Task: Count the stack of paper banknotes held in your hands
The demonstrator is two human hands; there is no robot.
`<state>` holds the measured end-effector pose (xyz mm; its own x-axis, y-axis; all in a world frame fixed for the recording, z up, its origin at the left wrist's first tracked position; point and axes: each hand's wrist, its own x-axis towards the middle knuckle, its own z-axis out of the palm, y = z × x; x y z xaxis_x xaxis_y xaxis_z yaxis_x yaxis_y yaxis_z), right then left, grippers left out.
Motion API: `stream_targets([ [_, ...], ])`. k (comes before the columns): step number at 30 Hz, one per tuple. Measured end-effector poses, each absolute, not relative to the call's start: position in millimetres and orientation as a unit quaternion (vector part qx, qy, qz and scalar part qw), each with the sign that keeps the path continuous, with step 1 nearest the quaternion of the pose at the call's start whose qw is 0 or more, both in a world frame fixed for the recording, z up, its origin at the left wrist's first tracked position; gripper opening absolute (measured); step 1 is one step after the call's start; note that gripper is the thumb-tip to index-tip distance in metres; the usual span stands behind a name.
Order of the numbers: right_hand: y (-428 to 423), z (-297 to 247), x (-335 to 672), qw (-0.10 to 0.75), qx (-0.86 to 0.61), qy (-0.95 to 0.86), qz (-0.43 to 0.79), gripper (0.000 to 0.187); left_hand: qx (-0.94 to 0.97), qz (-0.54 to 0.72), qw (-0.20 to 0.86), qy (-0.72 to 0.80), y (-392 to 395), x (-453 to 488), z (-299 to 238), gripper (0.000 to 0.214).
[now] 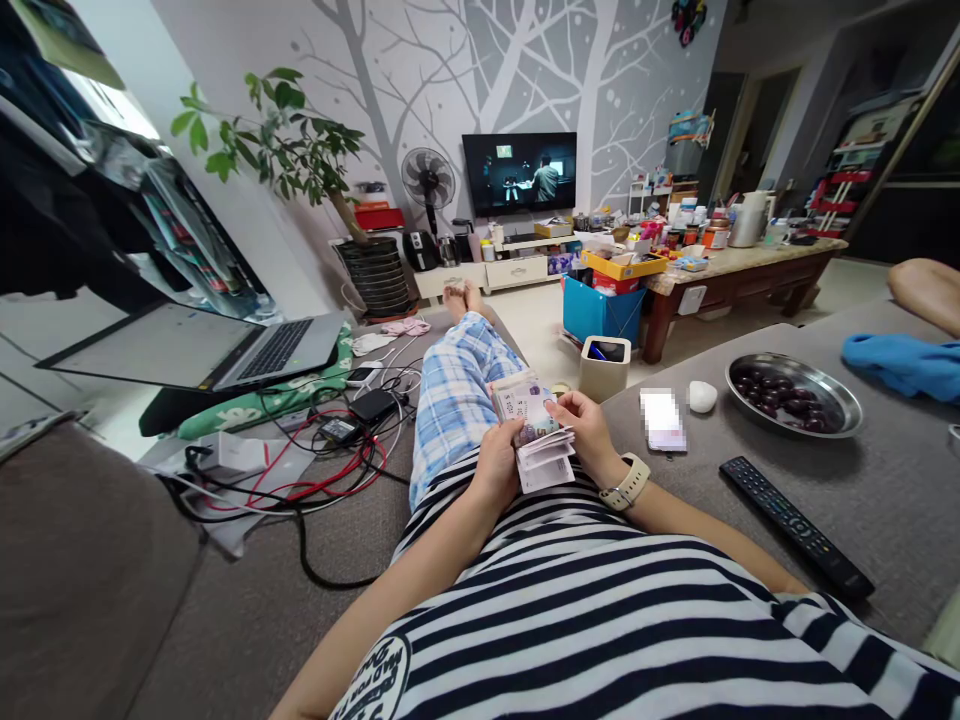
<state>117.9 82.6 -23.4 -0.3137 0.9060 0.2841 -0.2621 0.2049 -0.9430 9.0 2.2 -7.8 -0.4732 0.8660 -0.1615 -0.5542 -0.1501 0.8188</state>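
Grey sofa cushions fill the foreground of a cluttered living room, with a tree mural on the far wall and a television [519,172] at twelve o'clock. A person in a striped top and checked trousers lies stretched along the sofa.

Over the lap, both hands meet on a wad of banknotes [529,408]. The left hand [496,468] clasps the wad from seven o'clock, its fingers curled under the lower edge and the thumb lying across the top sheets. The right hand [591,424], with a pale watch [628,483] on its wrist, grips from three o'clock, its fingers [568,406] pinched on the right edge of the upper notes. The lower notes fan out slightly towards five o'clock, between the two palms. Both hands are clenched on the wad, which touches nothing else.

At ten o'clock from the wad an open laptop [225,345] rests on a green cushion, with a tangle of red, black and white cables [322,470] just below it. On the cushion at three o'clock lie a blurred card [662,420], a small white lump [703,397] and a metal bowl [844,412] of dark fruit. A black remote [795,525] lies at four o'clock, well apart from the hands. A blue cloth [900,365] sits at two o'clock. Farther off, at one o'clock, a wooden tabletop [757,257] carries many small items.
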Motion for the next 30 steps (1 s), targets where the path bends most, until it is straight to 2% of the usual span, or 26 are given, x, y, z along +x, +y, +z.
stream_targets([
  [6,83,-25,117,0.524,-0.266,-0.595,0.549,0.044,0.152,0.759,0.477,0.416,7,10,-10,0.024],
  [13,76,-20,119,0.515,-0.222,-0.593,0.578,0.039,0.141,0.760,0.487,0.406,4,11,-5,0.023],
  [22,72,-18,123,0.547,-0.218,-0.596,0.546,0.036,0.157,0.761,0.480,0.407,4,12,-6,0.017],
  [30,68,-6,123,0.534,-0.209,-0.607,0.550,0.050,0.166,0.756,0.487,0.404,6,8,-13,0.021],
])
